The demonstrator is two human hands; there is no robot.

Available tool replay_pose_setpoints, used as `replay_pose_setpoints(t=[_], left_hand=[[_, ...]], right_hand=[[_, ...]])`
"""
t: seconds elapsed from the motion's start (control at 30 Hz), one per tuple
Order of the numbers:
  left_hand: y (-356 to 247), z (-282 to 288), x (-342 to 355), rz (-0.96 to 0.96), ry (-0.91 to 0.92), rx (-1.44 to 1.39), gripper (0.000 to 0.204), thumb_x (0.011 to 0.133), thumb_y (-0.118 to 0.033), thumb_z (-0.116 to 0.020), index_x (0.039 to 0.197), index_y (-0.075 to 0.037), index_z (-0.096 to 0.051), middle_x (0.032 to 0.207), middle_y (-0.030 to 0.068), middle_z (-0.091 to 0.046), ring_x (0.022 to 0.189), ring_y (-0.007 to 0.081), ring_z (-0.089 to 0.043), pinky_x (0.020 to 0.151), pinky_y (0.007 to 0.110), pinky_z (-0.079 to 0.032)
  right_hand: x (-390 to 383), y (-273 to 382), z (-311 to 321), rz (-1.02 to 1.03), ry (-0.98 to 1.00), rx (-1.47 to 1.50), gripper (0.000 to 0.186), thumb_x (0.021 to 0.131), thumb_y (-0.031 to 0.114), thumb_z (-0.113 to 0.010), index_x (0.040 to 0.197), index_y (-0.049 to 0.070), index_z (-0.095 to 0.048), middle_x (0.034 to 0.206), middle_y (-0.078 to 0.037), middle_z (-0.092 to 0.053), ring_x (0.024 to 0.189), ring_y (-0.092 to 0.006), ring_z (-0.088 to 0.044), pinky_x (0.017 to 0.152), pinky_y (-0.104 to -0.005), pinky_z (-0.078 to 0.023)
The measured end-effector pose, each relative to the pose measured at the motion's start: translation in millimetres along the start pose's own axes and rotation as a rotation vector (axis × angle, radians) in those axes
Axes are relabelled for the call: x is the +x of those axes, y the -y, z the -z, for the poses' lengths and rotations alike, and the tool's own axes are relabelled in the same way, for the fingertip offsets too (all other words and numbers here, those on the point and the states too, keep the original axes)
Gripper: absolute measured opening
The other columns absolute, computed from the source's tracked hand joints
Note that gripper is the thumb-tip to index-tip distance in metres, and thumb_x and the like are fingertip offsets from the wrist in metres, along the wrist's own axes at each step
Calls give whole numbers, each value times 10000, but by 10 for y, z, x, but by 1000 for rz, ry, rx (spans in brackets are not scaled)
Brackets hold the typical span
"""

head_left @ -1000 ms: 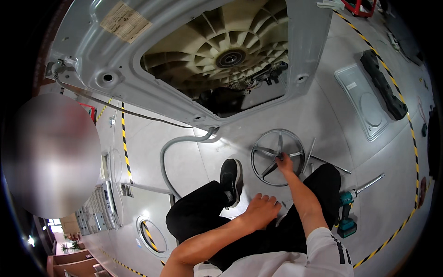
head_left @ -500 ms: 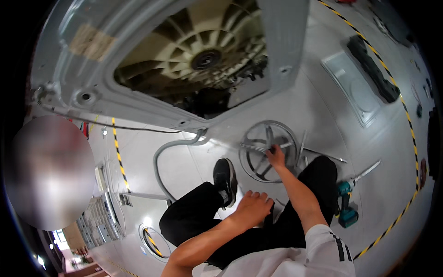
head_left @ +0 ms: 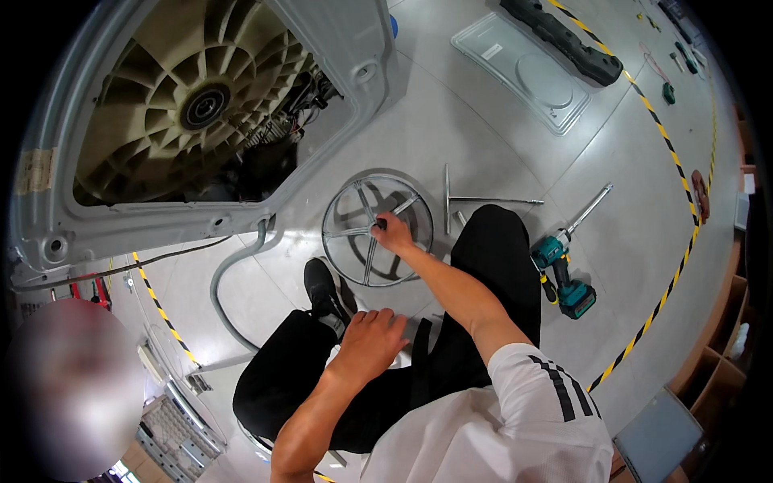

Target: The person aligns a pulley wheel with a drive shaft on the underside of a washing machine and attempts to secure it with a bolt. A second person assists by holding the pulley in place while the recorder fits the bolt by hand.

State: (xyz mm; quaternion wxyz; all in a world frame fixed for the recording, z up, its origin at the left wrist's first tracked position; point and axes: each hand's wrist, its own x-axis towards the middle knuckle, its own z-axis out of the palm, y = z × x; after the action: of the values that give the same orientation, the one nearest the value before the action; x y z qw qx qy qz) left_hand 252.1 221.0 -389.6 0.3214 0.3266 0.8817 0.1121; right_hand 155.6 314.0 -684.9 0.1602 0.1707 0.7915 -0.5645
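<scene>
A grey metal pulley wheel (head_left: 357, 234) with several spokes is at the floor in front of me. My right hand (head_left: 392, 233) is closed at its centre, fingers around the dark hub; the fingertips are partly hidden. My left hand (head_left: 372, 342) hangs loosely over my lap, holding nothing, its fingers stretched and slightly bent. At the upper left stands a grey washing machine cabinet (head_left: 366, 48). Through its open back shows the ribbed, cream-coloured drum tub (head_left: 161, 113), with a round bearing (head_left: 205, 106) in the middle and wiring beside it.
Right of the wheel lies a T-handle wrench (head_left: 491, 200). A teal cordless impact wrench (head_left: 555, 251) with a long socket lies beyond my right knee. Farther off are a grey metal panel (head_left: 515, 68) and a black foam strip (head_left: 564, 36). A grey hose (head_left: 217, 282) curves left of my shoe.
My view has shifted to the right, so the cabinet and wheel appear farther left. My right hand remains at the wheel's hub, and my left hand stays over my lap.
</scene>
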Motion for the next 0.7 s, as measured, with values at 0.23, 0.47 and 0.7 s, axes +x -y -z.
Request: replay_pose_setpoints(t=[0.23, 0.47, 0.7], left_hand=[[36, -36, -39, -8, -20, 5, 357, 796, -231, -677, 1074, -49, -547, 1029, 114, -583, 940, 295, -585, 854, 396, -444], [20, -8, -33, -15, -39, 4, 330, 793, -226, -680, 1040, -52, -547, 1001, 107, -575, 927, 283, -586, 851, 388, -439], [61, 55, -8, -11, -83, 27, 332, 783, -233, -686, 1028, -53, -553, 969, 105, -574, 906, 280, -589, 827, 384, -444]], right_hand=[[-23, 152, 16, 2, 6, 27, 437, 735, 352, -627, 1074, 77, -604, 992, -201, -646, 963, -391, -597, 820, -432, -475], [29, 257, 33, -25, 73, 319, 389, 786, 301, -595, 1078, 45, -602, 962, -159, -658, 915, -293, -625, 802, -350, -472], [28, 390, 60, -162, 173, 608, 294, 838, 223, -531, 1077, 64, -595, 872, -39, -605, 725, -147, -538, 635, -293, -445]])
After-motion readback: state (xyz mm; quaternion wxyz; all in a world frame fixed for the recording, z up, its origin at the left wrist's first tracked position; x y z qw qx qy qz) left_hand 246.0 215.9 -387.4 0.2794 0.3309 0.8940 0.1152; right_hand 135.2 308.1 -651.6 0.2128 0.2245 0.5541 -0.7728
